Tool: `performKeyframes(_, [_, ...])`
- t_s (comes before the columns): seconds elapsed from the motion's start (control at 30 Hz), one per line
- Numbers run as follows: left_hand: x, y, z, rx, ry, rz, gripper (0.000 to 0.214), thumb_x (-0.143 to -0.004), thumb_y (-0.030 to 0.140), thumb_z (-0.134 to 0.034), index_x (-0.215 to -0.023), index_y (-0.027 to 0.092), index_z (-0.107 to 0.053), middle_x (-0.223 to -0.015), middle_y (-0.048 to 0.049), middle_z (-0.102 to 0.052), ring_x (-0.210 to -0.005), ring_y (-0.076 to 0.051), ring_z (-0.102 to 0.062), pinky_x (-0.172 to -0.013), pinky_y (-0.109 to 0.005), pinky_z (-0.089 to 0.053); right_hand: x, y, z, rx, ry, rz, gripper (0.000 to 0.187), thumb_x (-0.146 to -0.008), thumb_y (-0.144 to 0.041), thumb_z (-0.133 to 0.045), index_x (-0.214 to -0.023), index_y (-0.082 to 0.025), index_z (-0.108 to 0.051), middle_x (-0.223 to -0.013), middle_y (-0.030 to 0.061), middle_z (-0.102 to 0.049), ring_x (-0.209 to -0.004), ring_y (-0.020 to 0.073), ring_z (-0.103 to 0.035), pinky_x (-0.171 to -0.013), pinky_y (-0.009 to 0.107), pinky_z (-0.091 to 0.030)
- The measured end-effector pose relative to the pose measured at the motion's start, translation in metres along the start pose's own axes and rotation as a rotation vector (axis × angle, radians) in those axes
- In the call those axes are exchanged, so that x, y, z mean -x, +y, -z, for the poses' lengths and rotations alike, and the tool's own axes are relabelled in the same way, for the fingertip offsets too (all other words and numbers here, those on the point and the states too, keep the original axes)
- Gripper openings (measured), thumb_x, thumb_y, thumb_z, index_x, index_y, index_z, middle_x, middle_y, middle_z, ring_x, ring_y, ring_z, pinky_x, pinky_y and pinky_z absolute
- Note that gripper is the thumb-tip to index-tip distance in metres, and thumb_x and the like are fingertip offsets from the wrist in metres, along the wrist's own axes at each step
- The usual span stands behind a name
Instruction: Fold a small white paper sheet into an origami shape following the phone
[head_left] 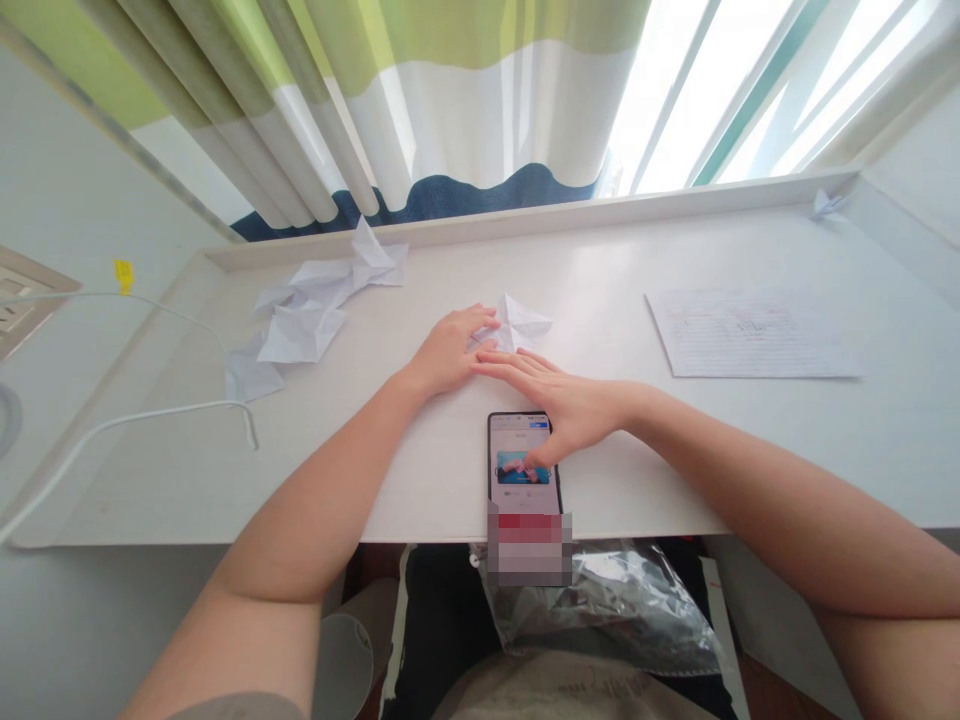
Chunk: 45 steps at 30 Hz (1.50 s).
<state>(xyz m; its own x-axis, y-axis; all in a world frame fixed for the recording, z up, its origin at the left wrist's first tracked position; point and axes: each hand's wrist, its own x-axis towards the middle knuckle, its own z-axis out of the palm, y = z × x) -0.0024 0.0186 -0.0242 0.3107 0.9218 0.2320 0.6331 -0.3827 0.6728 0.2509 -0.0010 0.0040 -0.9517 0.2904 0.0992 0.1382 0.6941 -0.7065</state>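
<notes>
A folded white paper piece [517, 322] with raised points lies on the white desk in front of me. My left hand [454, 350] rests at its left side, fingers apart and fingertips touching the paper's left corner. From the right, my right hand [577, 405] reaches across with its fingers stretched out, their tips by the paper's near edge and close to my left thumb. Below that hand, a phone [525, 495] lies with its screen lit, partly covered by the right thumb. Whether the right fingertips press on the paper cannot be made out.
Several folded white papers [304, 325] lie at the left back of the desk [420, 470]. A stack of written sheets [750, 335] is at the right, and a small folded paper [827, 206] sits in the far corner. White cables [150, 415] cross the left side. Clear plastic [622, 600] covers my lap.
</notes>
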Motion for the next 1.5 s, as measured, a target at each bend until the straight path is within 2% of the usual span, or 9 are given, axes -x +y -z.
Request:
performKeyframes(0.23, [0.002, 0.003, 0.0, -0.079, -0.029, 0.035, 0.036, -0.096, 0.036, -0.067, -0.128, 0.023, -0.078, -0.157, -0.0116, -0.068, -0.158, -0.033, -0.053, -0.133, -0.054, -0.04, 0.001, 0.006, 0.0, -0.015, 0.003, 0.04, 0.129, -0.079, -0.048, -0.091, -0.179, -0.032, -0.012, -0.184, 0.0161, -0.023, -0.17, 0.0496, -0.017, -0.136, 0.074, -0.005])
performKeyframes(0.47, [0.002, 0.004, 0.0, -0.093, -0.029, 0.029, 0.036, -0.096, 0.034, -0.067, -0.128, 0.022, -0.077, -0.156, -0.0117, -0.069, -0.158, -0.033, -0.053, -0.132, -0.054, -0.04, 0.0, 0.001, -0.004, 0.053, -0.013, -0.011, 0.129, -0.078, -0.045, -0.092, -0.179, -0.029, -0.013, -0.186, 0.0186, -0.018, -0.172, 0.0484, -0.013, -0.137, 0.072, -0.006])
performKeyframes(0.8, [0.001, 0.002, 0.002, -0.087, -0.034, 0.009, 0.036, -0.096, 0.035, -0.067, -0.128, 0.021, -0.078, -0.156, -0.0121, -0.069, -0.158, -0.034, -0.053, -0.133, -0.054, -0.04, 0.0, 0.004, -0.001, 0.004, 0.016, 0.02, 0.123, -0.081, -0.052, -0.09, -0.178, -0.033, -0.017, -0.185, 0.0144, -0.023, -0.17, 0.0492, -0.018, -0.136, 0.075, -0.008])
performKeyframes(1.0, [0.0, 0.006, 0.004, -0.118, -0.059, 0.01, 0.039, -0.094, 0.033, -0.067, -0.13, 0.021, -0.077, -0.157, -0.0111, -0.068, -0.158, -0.033, -0.054, -0.133, -0.055, -0.04, 0.0, 0.01, 0.003, -0.021, 0.075, 0.041, 0.112, -0.086, -0.05, -0.086, -0.177, -0.035, -0.023, -0.182, 0.0118, -0.032, -0.168, 0.0435, -0.026, -0.137, 0.071, -0.018])
performKeyframes(1.17, [0.0, 0.008, 0.005, -0.131, -0.064, 0.015, 0.04, -0.092, 0.03, -0.066, -0.13, 0.021, -0.077, -0.159, -0.0121, -0.067, -0.158, -0.034, -0.053, -0.133, -0.055, -0.04, 0.0, 0.014, 0.003, -0.001, 0.079, 0.026, 0.119, -0.081, -0.054, -0.089, -0.177, -0.034, -0.022, -0.182, 0.0127, -0.03, -0.169, 0.0451, -0.024, -0.137, 0.073, -0.011])
performKeyframes(1.27, [0.0, 0.008, 0.004, -0.127, -0.062, 0.017, 0.042, -0.091, 0.03, -0.067, -0.13, 0.019, -0.076, -0.158, -0.0132, -0.067, -0.158, -0.034, -0.053, -0.133, -0.055, -0.041, 0.0, 0.013, 0.002, 0.011, 0.093, 0.027, 0.119, -0.079, -0.053, -0.091, -0.177, -0.034, -0.024, -0.181, 0.0128, -0.032, -0.168, 0.0452, -0.027, -0.137, 0.072, -0.014])
performKeyframes(1.33, [0.0, 0.008, 0.004, -0.122, -0.053, 0.016, 0.042, -0.091, 0.028, -0.065, -0.131, 0.019, -0.076, -0.157, -0.0132, -0.068, -0.158, -0.034, -0.054, -0.133, -0.054, -0.041, 0.0, 0.013, 0.002, 0.013, 0.112, 0.028, 0.113, -0.082, -0.054, -0.088, -0.175, -0.033, -0.028, -0.18, 0.0131, -0.035, -0.168, 0.0433, -0.029, -0.137, 0.069, -0.019])
performKeyframes(1.4, [0.001, 0.008, 0.003, -0.117, -0.045, 0.013, 0.042, -0.094, 0.029, -0.063, -0.133, 0.018, -0.075, -0.155, -0.0138, -0.07, -0.157, -0.034, -0.054, -0.133, -0.055, -0.041, 0.0, 0.016, 0.005, 0.035, 0.172, 0.012, 0.099, -0.088, -0.052, -0.083, -0.172, -0.029, -0.035, -0.178, 0.0143, -0.04, -0.166, 0.0408, -0.034, -0.137, 0.067, -0.025])
performKeyframes(1.5, [0.001, 0.009, 0.003, -0.112, -0.035, 0.008, 0.043, -0.098, 0.033, -0.061, -0.135, 0.016, -0.073, -0.155, -0.0162, -0.069, -0.157, -0.034, -0.055, -0.133, -0.056, -0.04, 0.0, 0.027, 0.011, 0.159, 0.36, -0.103, 0.073, -0.094, -0.044, -0.072, -0.161, -0.023, -0.052, -0.165, 0.017, -0.058, -0.157, 0.0387, -0.049, -0.132, 0.066, -0.035])
